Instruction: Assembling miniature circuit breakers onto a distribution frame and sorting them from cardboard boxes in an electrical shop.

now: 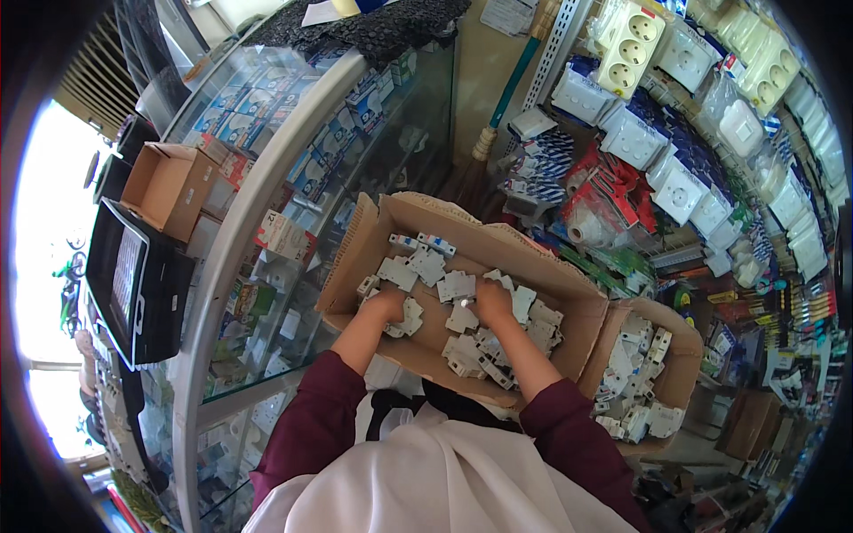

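Note:
A long open cardboard box (555, 266) in front of me holds many loose white circuit breakers (426, 264), some with blue marks. Down in its left part, my left hand (385, 306) is closed, its fingers curled at a white breaker (408, 320); the fingertips are partly hidden. My right hand (490, 302), with a ring on one finger, reaches in near the middle. Its fingers are bent and closed among the breakers, and what they hold, if anything, I cannot make out. A patch of bare cardboard shows between the hands.
A smaller cardboard box (689, 355) with more white breakers stands against the right end. Left is a glass display case (355, 169) with a pale curved frame. Packaged sockets (633, 133) hang at the right. A broom (484, 142) leans behind the box.

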Motion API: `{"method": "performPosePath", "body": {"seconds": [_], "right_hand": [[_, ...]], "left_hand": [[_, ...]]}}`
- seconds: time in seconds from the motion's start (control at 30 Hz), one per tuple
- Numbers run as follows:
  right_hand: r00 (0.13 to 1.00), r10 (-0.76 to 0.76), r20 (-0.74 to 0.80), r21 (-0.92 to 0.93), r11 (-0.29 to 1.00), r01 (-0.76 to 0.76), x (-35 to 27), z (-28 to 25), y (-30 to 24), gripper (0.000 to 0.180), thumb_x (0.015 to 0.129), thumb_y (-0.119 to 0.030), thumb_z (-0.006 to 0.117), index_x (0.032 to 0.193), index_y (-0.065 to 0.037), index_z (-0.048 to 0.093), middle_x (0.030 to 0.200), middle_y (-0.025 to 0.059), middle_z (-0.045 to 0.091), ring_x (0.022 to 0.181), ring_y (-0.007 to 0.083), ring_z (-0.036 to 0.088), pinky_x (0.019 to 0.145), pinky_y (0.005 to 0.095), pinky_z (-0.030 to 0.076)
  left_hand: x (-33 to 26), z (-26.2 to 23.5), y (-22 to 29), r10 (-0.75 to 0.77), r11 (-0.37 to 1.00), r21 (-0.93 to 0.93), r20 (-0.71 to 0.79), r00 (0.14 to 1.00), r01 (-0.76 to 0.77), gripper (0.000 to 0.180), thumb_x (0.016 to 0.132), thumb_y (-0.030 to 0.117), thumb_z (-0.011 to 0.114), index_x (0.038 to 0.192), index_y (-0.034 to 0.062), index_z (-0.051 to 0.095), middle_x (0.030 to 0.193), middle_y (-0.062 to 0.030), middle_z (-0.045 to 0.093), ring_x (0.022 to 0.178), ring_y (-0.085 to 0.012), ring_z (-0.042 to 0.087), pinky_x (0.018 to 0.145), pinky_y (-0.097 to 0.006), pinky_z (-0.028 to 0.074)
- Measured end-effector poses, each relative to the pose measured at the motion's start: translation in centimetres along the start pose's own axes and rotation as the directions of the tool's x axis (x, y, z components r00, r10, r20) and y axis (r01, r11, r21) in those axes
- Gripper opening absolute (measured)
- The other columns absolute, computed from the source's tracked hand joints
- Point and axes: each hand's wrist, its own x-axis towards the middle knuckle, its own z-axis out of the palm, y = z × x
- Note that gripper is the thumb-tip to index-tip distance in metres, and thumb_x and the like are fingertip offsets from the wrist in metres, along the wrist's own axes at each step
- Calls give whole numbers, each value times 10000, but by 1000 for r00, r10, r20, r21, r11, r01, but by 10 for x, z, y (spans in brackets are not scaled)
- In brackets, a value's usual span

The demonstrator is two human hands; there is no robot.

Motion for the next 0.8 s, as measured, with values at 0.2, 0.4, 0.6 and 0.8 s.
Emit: {"method": "performPosePath", "body": {"seconds": [0.2, 0.4, 0.6, 0.8], "right_hand": [[986, 160, -52, -220, 961, -167, 4, 33, -11, 413, 658, -271, 722, 946, -5, 593, 898, 153, 630, 890, 307, 598, 805, 413, 474], [847, -340, 408, 298, 927, 228, 6, 48, -61, 532, 601, -297, 731, 999, 27, 589, 895, 187, 627, 950, 375, 571, 859, 425, 452], [987, -44, -157, 489, 865, 116, 10, 98, -103, 747, 487, -366, 799, 1066, 31, 546, 998, 222, 584, 951, 371, 563, 856, 412, 444], [996, -67, -55, 562, 823, 87, 13, 88, -93, 664, 505, -304, 796, 1067, -25, 582, 1001, 186, 599, 949, 341, 572, 838, 395, 452]], "left_hand": [[7, 1, 11, -247, 968, -20, 102, 964, 250, 631, 621, 48, 623, 1235, 113, 497, 1250, -206, 455, 1203, -323, 405, 975, -367, 377], [-1, -9, 22, -45, 953, 303, 148, 988, -2, 433, 733, 64, 565, 1161, 10, 529, 1253, -219, 459, 1129, -312, 494, 892, -366, 450], [-3, 9, 1, -265, 942, -212, 3, 964, 260, 472, 684, 37, 635, 1140, -10, 523, 1137, -214, 553, 1059, -346, 539, 850, -381, 468], [-9, -8, 4, -179, 937, -298, 37, 983, 182, 404, 669, 21, 630, 1065, -7, 554, 1097, -216, 575, 983, -341, 582, 818, -379, 479]]}}
